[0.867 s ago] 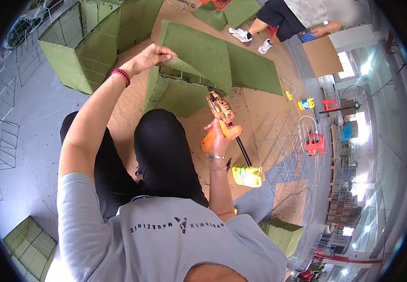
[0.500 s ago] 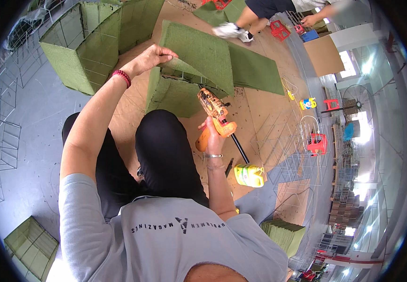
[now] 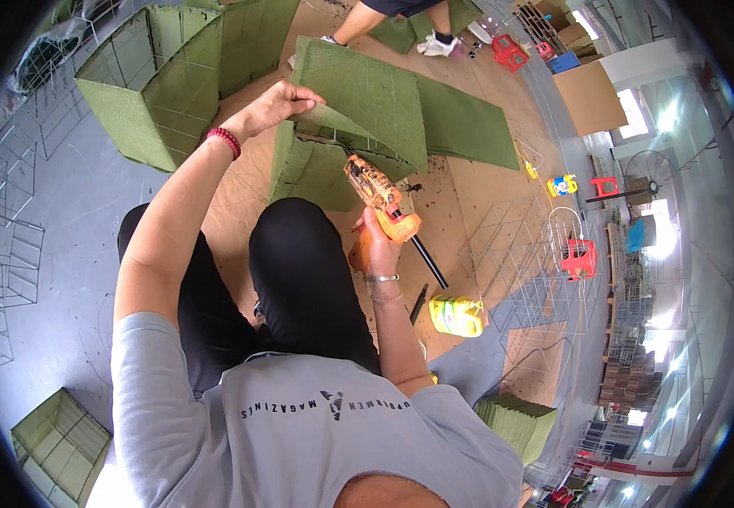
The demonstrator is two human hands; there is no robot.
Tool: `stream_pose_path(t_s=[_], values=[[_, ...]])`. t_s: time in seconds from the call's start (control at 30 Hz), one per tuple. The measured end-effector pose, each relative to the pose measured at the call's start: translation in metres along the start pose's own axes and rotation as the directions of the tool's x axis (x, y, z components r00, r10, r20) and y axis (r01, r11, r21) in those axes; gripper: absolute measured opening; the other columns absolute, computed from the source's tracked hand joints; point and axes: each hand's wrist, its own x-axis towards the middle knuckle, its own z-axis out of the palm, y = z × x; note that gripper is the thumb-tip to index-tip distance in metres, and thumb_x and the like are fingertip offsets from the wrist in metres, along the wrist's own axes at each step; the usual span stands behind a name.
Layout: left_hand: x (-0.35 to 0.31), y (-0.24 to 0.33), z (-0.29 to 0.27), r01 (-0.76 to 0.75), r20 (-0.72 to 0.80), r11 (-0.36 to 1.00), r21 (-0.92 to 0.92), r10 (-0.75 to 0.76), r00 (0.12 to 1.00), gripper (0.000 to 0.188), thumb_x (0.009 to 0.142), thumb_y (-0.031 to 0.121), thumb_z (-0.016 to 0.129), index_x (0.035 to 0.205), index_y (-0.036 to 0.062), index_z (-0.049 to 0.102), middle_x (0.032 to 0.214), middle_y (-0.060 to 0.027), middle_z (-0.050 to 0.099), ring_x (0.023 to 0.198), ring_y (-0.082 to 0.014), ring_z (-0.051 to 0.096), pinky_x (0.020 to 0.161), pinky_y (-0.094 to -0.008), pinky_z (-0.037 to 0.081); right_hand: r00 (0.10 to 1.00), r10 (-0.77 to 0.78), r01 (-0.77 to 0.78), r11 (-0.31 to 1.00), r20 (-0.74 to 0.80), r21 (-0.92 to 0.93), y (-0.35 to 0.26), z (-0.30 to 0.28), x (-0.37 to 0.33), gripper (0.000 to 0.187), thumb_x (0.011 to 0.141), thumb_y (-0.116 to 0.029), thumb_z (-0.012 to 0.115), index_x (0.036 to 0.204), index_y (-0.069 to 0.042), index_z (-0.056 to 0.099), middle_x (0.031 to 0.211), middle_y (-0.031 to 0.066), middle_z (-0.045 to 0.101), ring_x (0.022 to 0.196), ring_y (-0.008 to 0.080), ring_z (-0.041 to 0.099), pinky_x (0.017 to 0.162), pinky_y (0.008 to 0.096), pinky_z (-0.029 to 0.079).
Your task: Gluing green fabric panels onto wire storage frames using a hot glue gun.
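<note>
My left hand is closed on the corner of a green woven sheet, lifting it off the rim of a green fabric-covered box. Thin wires show under the raised flap. In my right hand is an orange hot glue gun, its barrel scorched and smeared dark. A black glue stick sticks out of the gun's back end. The nozzle points into the gap between flap and box rim; I cannot tell whether it touches.
Larger green boxes stand at the far left. A yellow jug is beside my right forearm. Wire frames and a red stool lie farther right. Another person's legs are behind the sheet.
The glue gun has shifted slightly left along the box rim. My left hand keeps its hold on the flap. The other person has stepped left.
</note>
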Motion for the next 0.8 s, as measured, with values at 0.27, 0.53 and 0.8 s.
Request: stream_pose_path(t_s=[0.27,0.53,0.8], values=[[-0.001,0.001,0.0,0.028,0.007,1.0,-0.014,-0.027,1.0,0.025,0.095,0.016,0.051,0.112,0.0034,0.063,0.1,-0.0015,0.065,0.094,-0.0084,0.056,0.093,-0.0265,0.043,0.997,0.047,-0.049,0.999,0.052,0.02,-0.001,0.012,-0.001,0.017,0.083,-0.01,0.068,0.092,-0.002,0.057,0.078,0.0029,0.06,0.068,0.0103,0.057,0.059,0.0246,0.046],[0.0,-0.002,-0.002,0.015,0.026,1.0,-0.017,-0.014,1.0,0.025,0.095,0.016,0.051,0.112,0.0029,0.063,0.099,-0.0009,0.065,0.094,-0.0074,0.055,0.091,-0.0259,0.043,0.999,0.001,0.004,0.995,0.053,-0.101,0.003,0.015,0.002,0.017,0.082,-0.01,0.069,0.092,-0.003,0.057,0.079,0.0009,0.06,0.069,0.0081,0.055,0.061,0.0229,0.044],[-0.001,-0.003,-0.003,0.008,0.008,0.999,-0.035,-0.008,1.0,0.022,0.094,0.014,0.052,0.11,0.0064,0.065,0.096,0.0017,0.065,0.093,-0.0073,0.055,0.09,-0.0264,0.044,0.999,0.017,-0.019,0.999,0.034,0.039,0.007,0.009,0.003,0.015,0.083,-0.012,0.068,0.089,-0.002,0.058,0.077,0.0021,0.061,0.067,0.0097,0.056,0.059,0.0248,0.045]])
